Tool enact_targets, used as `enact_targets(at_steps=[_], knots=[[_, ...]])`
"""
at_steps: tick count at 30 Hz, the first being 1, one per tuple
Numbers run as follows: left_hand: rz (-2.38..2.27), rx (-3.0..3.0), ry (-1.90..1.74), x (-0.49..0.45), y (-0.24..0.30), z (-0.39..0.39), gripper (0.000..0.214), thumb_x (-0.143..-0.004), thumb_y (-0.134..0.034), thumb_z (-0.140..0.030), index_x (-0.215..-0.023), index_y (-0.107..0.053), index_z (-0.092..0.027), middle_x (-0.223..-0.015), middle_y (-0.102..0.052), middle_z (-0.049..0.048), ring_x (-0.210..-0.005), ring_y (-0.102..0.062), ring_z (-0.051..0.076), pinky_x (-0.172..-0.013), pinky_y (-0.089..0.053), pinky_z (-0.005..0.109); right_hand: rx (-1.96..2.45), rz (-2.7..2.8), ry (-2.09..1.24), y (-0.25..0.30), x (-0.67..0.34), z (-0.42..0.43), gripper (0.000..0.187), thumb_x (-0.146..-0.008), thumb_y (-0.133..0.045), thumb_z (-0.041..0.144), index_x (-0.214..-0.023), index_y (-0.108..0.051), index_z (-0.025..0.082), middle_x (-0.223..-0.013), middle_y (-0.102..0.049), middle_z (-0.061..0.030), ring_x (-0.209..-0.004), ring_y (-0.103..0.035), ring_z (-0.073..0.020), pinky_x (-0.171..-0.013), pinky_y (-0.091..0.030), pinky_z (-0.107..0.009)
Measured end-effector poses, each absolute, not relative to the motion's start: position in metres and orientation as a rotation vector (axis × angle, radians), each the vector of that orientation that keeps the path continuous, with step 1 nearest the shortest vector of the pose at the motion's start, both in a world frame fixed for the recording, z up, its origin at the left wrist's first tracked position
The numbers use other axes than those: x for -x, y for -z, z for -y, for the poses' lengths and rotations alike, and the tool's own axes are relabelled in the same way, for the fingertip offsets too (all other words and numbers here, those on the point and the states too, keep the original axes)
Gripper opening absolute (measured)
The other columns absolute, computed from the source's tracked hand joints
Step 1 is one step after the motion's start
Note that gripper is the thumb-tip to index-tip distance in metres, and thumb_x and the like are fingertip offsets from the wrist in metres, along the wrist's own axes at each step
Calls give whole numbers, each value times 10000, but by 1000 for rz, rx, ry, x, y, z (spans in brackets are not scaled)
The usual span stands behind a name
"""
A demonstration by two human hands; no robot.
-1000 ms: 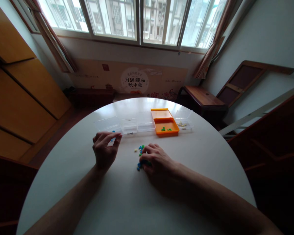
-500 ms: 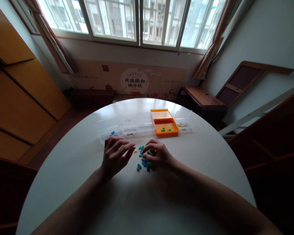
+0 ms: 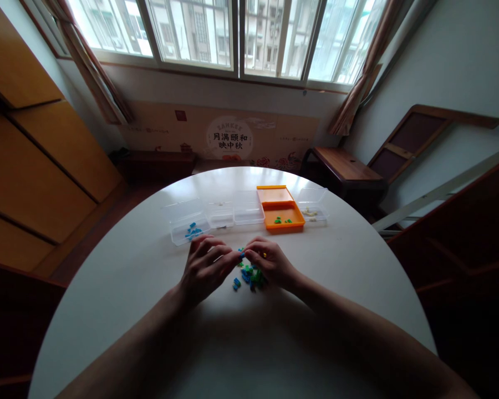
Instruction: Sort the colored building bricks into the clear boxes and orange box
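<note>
My left hand (image 3: 210, 269) and my right hand (image 3: 270, 260) meet over the white table, fingertips almost touching. Between them they pinch a small blue plastic brick (image 3: 242, 255), mostly hidden by the fingers. Just below lies a loose pile of green and blue plastic bricks (image 3: 251, 275), partly covered by my right hand. A few blue and green bricks (image 3: 237, 284) sit slightly apart at the pile's left. Beyond my left hand, a clear plastic box (image 3: 176, 235) with its lid raised holds several blue bricks (image 3: 194, 230).
An open orange box (image 3: 285, 226) with several green bricks stands behind my right hand. To its right, a clear box (image 3: 322, 217) contains pale yellow pieces. Two more clear boxes (image 3: 249, 220) line up at its left. The round white table (image 3: 349, 266) has a curved edge.
My left hand has moved right and its fingers have closed, meeting my right hand at the blue brick. More blue bricks in the left clear box are now uncovered.
</note>
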State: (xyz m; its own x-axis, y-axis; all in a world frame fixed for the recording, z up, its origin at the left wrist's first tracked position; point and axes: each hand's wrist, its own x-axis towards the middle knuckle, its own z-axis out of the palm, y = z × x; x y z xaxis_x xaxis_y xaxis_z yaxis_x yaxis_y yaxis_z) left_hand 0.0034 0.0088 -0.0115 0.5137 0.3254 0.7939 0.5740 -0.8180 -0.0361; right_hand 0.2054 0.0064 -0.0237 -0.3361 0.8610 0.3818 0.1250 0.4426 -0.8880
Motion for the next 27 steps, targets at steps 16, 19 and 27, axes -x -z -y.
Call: enact_targets(at_steps=[16, 19, 27], knots=[[1444, 1809, 1415, 24, 19, -29, 157, -865, -621, -352, -899, -706, -225, -790, -692, 50, -802, -576, 228, -808, -366, 400, 911, 2277, -557, 36, -225, -5, 143, -719, -728, 145, -839, -721, 221, -882, -659, -35, -872, -570, -185, -860, -430, -353], [1591, 1766, 1437, 33, 25, -37, 218, -865, -606, -392, -915, -713, -210, -825, -688, 74, -852, -562, 256, -819, -370, 411, 951, 2294, -518, 39, -226, -5, 159, -712, -702, 109, -827, -723, 217, -874, -665, -33, -873, -560, -188, -867, -414, -354], [1703, 1721, 1503, 33, 29, -41, 268, -855, -594, -351, -1055, -669, -188, -1003, -647, 106, -983, -548, 277, -911, -367, 445, 1105, 2214, -464, 39, -225, -3, 178, -722, -652, 83, -850, -712, 191, -839, -642, -39, -843, -547, -183, -851, -413, -343]])
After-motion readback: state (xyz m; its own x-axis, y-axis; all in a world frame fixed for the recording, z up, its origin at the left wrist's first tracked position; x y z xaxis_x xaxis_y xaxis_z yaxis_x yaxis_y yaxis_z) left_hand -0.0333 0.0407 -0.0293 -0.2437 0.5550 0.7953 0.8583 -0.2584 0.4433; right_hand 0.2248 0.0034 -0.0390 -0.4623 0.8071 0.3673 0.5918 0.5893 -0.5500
